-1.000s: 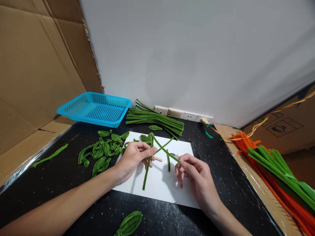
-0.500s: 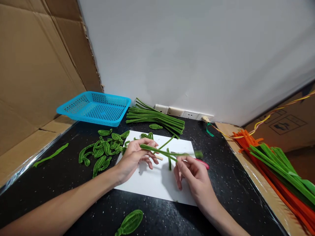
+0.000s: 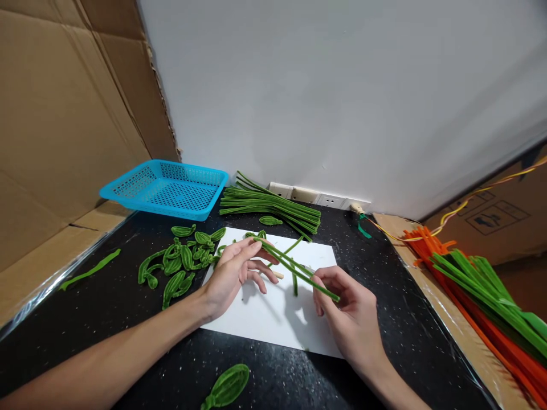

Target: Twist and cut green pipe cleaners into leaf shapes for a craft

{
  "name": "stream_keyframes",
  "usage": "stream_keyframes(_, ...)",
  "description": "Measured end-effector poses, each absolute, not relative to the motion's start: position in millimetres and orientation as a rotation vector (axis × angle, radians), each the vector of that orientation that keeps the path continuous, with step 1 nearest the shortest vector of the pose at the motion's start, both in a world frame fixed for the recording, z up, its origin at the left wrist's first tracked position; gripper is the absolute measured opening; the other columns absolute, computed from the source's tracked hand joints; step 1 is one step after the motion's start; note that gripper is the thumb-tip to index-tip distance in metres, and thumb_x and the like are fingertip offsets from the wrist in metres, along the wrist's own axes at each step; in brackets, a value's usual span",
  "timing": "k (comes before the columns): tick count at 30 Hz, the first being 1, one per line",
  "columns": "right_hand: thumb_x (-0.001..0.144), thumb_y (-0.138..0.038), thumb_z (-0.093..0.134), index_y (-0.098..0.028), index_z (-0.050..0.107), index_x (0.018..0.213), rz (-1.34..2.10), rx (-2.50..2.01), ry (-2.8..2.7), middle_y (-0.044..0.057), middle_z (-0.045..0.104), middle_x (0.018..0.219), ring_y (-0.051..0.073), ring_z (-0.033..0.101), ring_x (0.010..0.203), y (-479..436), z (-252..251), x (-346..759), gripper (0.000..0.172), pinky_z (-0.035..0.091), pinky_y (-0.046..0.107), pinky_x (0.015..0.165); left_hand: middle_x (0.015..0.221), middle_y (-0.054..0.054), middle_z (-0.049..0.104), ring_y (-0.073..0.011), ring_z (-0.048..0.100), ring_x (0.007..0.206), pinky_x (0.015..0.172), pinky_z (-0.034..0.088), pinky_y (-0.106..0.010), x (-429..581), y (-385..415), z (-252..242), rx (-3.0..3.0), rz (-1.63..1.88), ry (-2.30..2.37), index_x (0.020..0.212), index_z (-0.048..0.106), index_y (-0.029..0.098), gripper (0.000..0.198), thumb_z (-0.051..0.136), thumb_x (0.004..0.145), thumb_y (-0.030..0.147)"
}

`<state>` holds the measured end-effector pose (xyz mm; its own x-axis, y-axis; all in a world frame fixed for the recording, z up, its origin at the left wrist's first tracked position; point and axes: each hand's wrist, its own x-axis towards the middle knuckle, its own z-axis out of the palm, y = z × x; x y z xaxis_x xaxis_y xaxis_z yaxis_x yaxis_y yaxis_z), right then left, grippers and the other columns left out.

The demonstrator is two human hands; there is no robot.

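Note:
A green pipe cleaner (image 3: 285,261), bent double into two nearly parallel strands, is stretched between my hands above a white sheet (image 3: 273,322). My left hand (image 3: 231,272) pinches its bend between thumb and index finger, the other fingers loosely spread. Farther down the strands, near the loose ends, my right hand (image 3: 351,304) grips it with thumb and fingers. On the sheet lie a short green piece (image 3: 294,283) and a pale stick-like thing (image 3: 278,275), partly covered. Leaf shapes of coiled green pipe cleaner (image 3: 186,257) are heaped left of my left hand.
A bundle of green pipe cleaners (image 3: 273,206) lies by the wall sockets (image 3: 331,200). The blue basket (image 3: 200,216) stands back left. One leaf (image 3: 231,382) sits at the front. Orange and green pipe cleaners (image 3: 478,279) rest on cardboard at right.
My right hand has moved right and slightly down along the pipe cleaner. The strands now slope down toward it, and their loose ends have dropped. My left hand keeps the bend, slightly higher.

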<state>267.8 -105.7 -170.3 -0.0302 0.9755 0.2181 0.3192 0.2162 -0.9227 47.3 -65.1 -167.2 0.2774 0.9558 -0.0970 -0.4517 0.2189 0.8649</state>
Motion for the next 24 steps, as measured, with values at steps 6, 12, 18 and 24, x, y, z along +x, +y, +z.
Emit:
stream_keyframes(6, 0.099, -0.034, 0.066, -0.021, 0.068, 0.086, 0.704, -1.265, -1.647, 0.001, 0.061, 0.068, 0.015, 0.053, 0.057, -108.0, -170.9, 271.1, 0.018, 0.043, 0.028, 0.055, 0.088, -0.004, 0.068, -0.0157, 0.071, 0.057, 0.04, 0.05, -0.021, 48.0, -66.5, -168.5, 0.86, 1.084, 0.815, 0.095, 0.056, 0.017, 0.036, 0.074, 0.091, 0.047)
stream_keyframes(12, 0.1, -0.024, 0.058, -0.02, 0.064, 0.088, 0.53, -1.161, -1.863, 0.0, 0.06, 0.07, 0.014, 0.054, 0.059, -109.5, -173.6, 271.5, 0.014, 0.047, 0.027, 0.058, 0.088, -0.001, 0.066, -0.0135, 0.069, 0.054, 0.038, 0.049, -0.019, 47.7, -66.4, -168.8, 0.868, 1.103, 0.837, 0.098, 0.055, 0.019, 0.036, 0.073, 0.092, 0.049)
stream_keyframes(18, 0.099, -0.022, 0.055, -0.02, 0.059, 0.082, 0.596, -1.145, -1.977, -0.001, 0.062, 0.07, 0.013, 0.055, 0.059, -111.3, -166.9, 267.7, 0.018, 0.046, 0.023, 0.054, 0.081, 0.002, 0.064, -0.0123, 0.067, 0.047, 0.034, 0.046, -0.018, 47.4, -64.2, -172.1, 0.917, 1.125, 0.884, 0.103, 0.056, 0.02, 0.038, 0.07, 0.093, 0.053)
stream_keyframes(24, 0.098, -0.023, 0.056, -0.02, 0.06, 0.082, 0.554, -1.175, -1.85, -0.001, 0.059, 0.067, 0.013, 0.055, 0.058, -111.5, -170.0, 272.6, 0.017, 0.045, 0.023, 0.054, 0.078, 0.0, 0.068, -0.0137, 0.068, 0.047, 0.034, 0.046, -0.018, 45.7, -62.4, -173.5, 0.976, 1.073, 0.905, 0.09, 0.052, 0.018, 0.043, 0.07, 0.092, 0.057)
